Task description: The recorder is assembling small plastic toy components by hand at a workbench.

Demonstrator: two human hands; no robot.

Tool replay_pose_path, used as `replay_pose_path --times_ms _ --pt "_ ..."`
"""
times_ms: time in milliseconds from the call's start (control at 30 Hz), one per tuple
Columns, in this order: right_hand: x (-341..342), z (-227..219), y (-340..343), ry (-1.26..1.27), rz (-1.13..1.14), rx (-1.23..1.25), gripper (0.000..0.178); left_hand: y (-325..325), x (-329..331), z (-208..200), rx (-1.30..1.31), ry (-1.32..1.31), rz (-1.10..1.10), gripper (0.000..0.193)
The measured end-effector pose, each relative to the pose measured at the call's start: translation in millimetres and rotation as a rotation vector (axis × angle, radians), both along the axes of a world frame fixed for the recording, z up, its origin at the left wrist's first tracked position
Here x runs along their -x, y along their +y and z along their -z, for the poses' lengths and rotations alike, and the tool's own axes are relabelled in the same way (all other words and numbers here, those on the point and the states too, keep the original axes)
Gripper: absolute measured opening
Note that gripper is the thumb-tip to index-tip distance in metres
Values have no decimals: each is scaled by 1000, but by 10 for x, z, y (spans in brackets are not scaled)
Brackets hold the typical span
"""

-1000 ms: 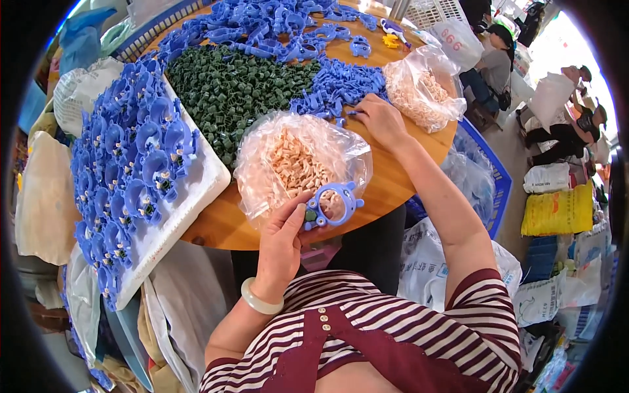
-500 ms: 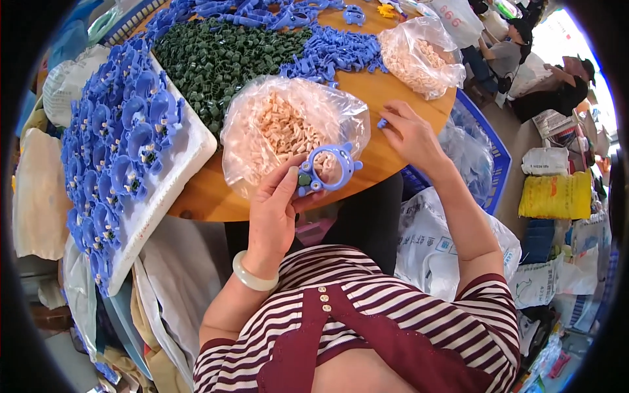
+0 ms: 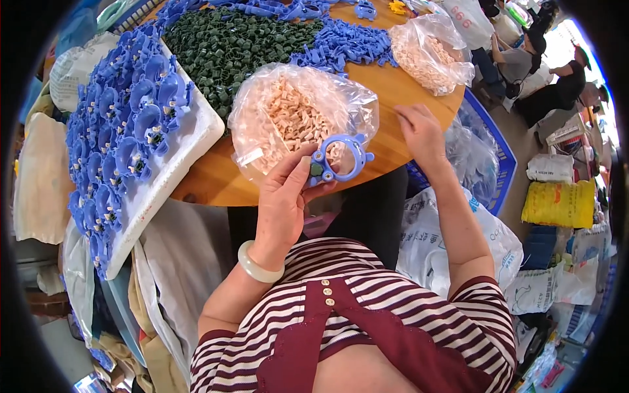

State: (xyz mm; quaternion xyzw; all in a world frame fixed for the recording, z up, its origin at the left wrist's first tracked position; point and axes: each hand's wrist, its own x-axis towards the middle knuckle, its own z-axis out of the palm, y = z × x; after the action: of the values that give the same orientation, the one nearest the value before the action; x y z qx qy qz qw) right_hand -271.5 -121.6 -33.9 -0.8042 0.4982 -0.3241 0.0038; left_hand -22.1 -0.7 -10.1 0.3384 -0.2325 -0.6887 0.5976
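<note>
My left hand (image 3: 278,196) grips a blue plastic ring-shaped toy part (image 3: 361,157) with small ear-like knobs, held over the table's near edge. A dark green piece (image 3: 316,169) sits in its lower end, close to my fingers. Just behind it, an opened clear plastic bag (image 3: 362,108) holds many small pale peach pieces (image 3: 295,111). To the right, my right hand (image 3: 422,134) hovers above the wooden table (image 3: 386,141) with fingers drawn together. Whatever its fingertips may hold does not show.
Heaps of dark green pieces (image 3: 236,56) and small blue pieces (image 3: 344,46) cover the far table. A white foam board (image 3: 187,141) full of blue assemblies (image 3: 108,144) stands at left. Another bag of peach pieces (image 3: 426,59) lies far right, above a blue basket (image 3: 501,190). People (image 3: 521,62) sit beyond.
My right hand has moved slightly right and away from me, and the small blue piece at its fingertips is out of sight. My left hand still holds the ring-shaped part. The whole view has shifted slightly.
</note>
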Motion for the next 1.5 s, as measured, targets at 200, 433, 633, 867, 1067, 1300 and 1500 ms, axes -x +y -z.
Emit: replay_pose_path --times_ms 200,433,633,867,1067,1300,1500 --pt "-179 -653 386 -720 -123 -368 17 14 22 6 -13 -21 -13 29" --pt "-626 -743 778 -346 -639 -202 17 73 63 -12 82 -182 -22 31" --pt "-660 -680 769 -291 -641 -111 17 127 28 -45 152 -246 -13 32" --pt "-662 -653 762 -241 -646 -63 17 162 25 -73 137 -305 12 31" --pt "-668 -657 778 -267 -629 -102 16 155 14 -36 252 -424 -4 31" --pt "-696 -643 843 -390 -532 -265 15 134 12 -33 353 -655 -57 29" --pt "-700 -634 782 -322 -559 -230 13 100 -9 -37 569 -929 -157 31"
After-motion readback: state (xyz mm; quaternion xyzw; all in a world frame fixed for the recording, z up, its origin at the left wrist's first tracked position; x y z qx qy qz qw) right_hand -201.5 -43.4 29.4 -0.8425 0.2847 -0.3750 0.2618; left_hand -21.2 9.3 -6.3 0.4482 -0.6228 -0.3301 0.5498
